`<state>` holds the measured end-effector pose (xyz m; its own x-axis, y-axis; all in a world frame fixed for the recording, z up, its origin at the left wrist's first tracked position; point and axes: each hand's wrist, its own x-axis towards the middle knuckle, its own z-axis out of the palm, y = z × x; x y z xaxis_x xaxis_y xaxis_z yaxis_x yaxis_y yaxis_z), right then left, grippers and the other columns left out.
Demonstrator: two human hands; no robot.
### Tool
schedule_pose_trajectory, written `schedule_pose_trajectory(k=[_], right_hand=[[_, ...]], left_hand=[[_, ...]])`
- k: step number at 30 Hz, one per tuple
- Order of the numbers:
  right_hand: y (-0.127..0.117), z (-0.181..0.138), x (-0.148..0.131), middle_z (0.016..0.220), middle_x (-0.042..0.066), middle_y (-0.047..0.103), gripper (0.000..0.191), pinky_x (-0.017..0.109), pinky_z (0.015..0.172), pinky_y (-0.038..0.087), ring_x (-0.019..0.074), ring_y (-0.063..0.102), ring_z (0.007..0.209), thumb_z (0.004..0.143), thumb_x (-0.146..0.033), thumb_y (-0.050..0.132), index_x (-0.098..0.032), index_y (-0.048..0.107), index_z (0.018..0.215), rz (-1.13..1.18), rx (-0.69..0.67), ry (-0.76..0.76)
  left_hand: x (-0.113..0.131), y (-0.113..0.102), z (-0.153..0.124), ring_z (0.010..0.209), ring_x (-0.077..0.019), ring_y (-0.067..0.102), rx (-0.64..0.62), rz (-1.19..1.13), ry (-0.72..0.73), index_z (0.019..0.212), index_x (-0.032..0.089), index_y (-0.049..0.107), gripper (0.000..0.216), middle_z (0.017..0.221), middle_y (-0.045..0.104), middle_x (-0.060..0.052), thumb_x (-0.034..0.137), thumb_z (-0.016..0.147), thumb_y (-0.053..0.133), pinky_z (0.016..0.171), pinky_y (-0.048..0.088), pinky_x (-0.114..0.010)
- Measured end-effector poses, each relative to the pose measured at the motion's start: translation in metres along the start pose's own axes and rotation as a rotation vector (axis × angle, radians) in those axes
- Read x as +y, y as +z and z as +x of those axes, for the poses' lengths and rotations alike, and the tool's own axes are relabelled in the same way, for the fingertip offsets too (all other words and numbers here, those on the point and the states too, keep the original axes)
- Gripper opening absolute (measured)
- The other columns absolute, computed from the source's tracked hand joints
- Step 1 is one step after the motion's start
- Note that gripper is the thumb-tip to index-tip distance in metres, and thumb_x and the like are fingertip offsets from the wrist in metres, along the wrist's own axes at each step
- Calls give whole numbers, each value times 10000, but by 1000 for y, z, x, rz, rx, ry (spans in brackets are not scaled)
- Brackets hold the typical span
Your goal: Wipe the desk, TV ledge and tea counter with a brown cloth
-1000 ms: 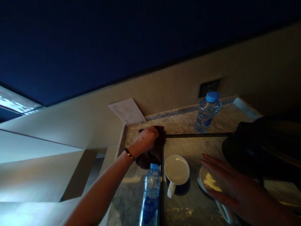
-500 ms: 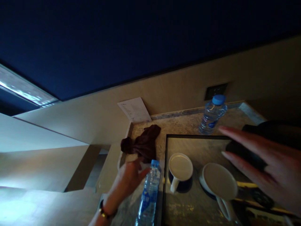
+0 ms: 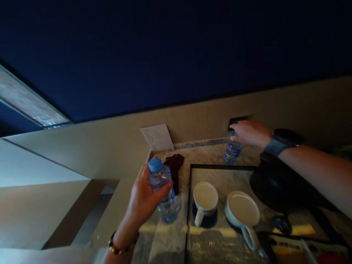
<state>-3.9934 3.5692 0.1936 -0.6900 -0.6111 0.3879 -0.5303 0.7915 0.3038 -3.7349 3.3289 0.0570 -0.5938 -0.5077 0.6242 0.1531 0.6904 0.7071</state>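
My left hand (image 3: 143,198) is wrapped round a water bottle (image 3: 162,190) with a blue cap, held just above the marble counter (image 3: 159,242). My right hand (image 3: 247,132), with a dark watch on the wrist, grips the top of a second water bottle (image 3: 232,151) standing at the back of the counter by the wall. A crumpled dark brown cloth (image 3: 175,169) lies loose on the counter behind the left bottle.
A black-rimmed tray (image 3: 220,167) holds two white mugs (image 3: 205,198) (image 3: 243,212) upside down on dark coasters. A black kettle (image 3: 280,187) stands at the tray's right. A paper card (image 3: 157,137) leans on the wall, and a wall socket (image 3: 236,120) sits behind my right hand.
My left hand let go of the brown cloth and took up the near bottle. My right hand moved from over the mugs to the far bottle and closed on its top.
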Motion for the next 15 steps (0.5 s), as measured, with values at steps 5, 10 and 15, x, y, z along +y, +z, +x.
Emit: schedule_pose_trajectory(k=[5,10,15], right_hand=[[-2,-3,4,1104,148,684,323,339,626,440,315,669,941,955,-334,487,-181,651,1187,14,0,20],[3,-7,12,988,108,706,229,308,623,397,259,673,880,945,-289,501,-181,676,1046,68,70,53],[-30,-26,26,974,79,710,256,305,673,421,243,666,862,939,-336,524,-206,661,1112,102,182,55]], left_hand=[[42,30,40,941,-192,624,213,-28,187,1092,190,595,491,1051,612,-29,338,665,787,870,524,-352],[36,89,65,1018,-196,578,15,-121,375,1095,185,568,489,1099,566,-43,254,671,802,928,492,-348],[13,120,70,1053,-205,566,-130,-139,363,1111,188,548,501,1135,562,-56,171,670,785,965,477,-359]])
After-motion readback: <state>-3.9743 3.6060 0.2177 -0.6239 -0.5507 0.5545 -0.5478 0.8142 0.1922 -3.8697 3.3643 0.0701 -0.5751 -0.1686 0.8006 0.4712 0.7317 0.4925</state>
